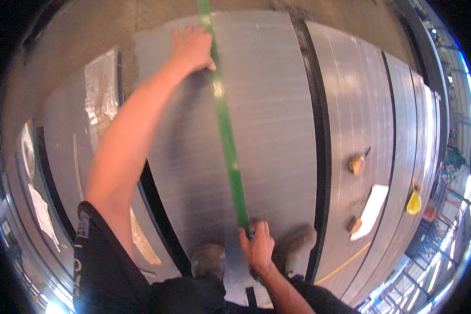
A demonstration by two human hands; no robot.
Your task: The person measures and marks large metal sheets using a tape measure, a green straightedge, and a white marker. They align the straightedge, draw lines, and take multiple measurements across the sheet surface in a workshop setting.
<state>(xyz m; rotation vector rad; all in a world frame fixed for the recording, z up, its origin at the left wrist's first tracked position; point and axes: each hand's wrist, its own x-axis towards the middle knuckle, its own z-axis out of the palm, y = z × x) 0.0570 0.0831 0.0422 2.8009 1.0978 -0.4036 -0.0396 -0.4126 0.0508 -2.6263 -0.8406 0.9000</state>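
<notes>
A glossy green strapping band [226, 125] runs lengthwise over a wide grey metal sheet [272, 104], from the far edge toward my boots. My left hand [192, 49] reaches far forward beside the band, fingers spread, its thumb side touching or very close to the band's edge. That hand is slightly blurred. Close to my body, my right hand [259, 246] is closed around the band's near end. A small dark piece shows at its fingers, too unclear to name. My boots [297, 243] stand on the near part of the sheet.
To the right, past a dark gap [319, 131], more sheets carry two small yellowish-brown objects [356, 165], a white paper [370, 212] and a yellow object [414, 201]. On the left lie crinkled clear wrap [102, 86] and another paper [43, 214]. Brown floor [157, 13] lies beyond.
</notes>
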